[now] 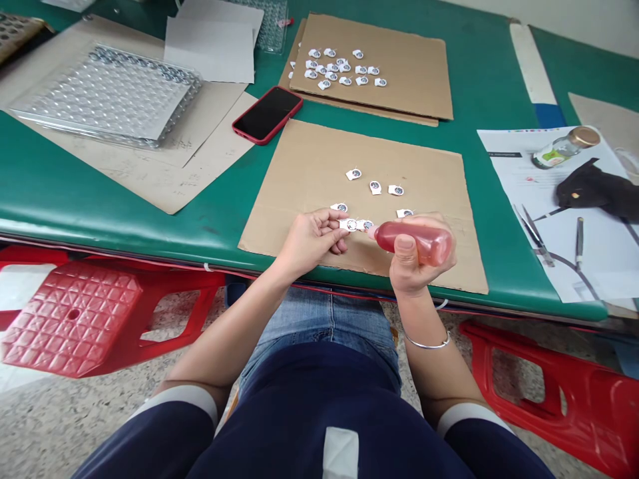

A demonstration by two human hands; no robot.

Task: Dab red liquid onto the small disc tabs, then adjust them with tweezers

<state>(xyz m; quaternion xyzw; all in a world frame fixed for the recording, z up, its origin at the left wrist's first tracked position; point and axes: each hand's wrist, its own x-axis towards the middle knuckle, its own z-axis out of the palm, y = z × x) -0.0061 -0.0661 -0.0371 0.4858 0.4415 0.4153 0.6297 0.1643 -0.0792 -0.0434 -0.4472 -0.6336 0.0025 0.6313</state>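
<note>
My right hand [422, 263] is wrapped round a red squeeze bottle [412, 241], tipped so its pale nozzle points left. The nozzle tip is at a small white tag with a round dark print [367, 225]. Between thumb and fingers my left hand [317, 238] pinches a similar white tag [350, 225], which meets or overlaps the one at the nozzle. Several more such tags, including one white tag [375, 187], lie on the cardboard sheet [299, 173] under my hands. Another tag [404, 213] is partly hidden behind the bottle hand.
Behind lies a cardboard stack [414, 80] bearing many tags. A red-cased phone [268, 114] and clear bubbled plastic trays [110, 93] are to the left. On the right, a paper sheet [574, 266] holds a capped glass jar [564, 148], tweezers [534, 233] and a black cloth item [594, 189]. Red stools flank me.
</note>
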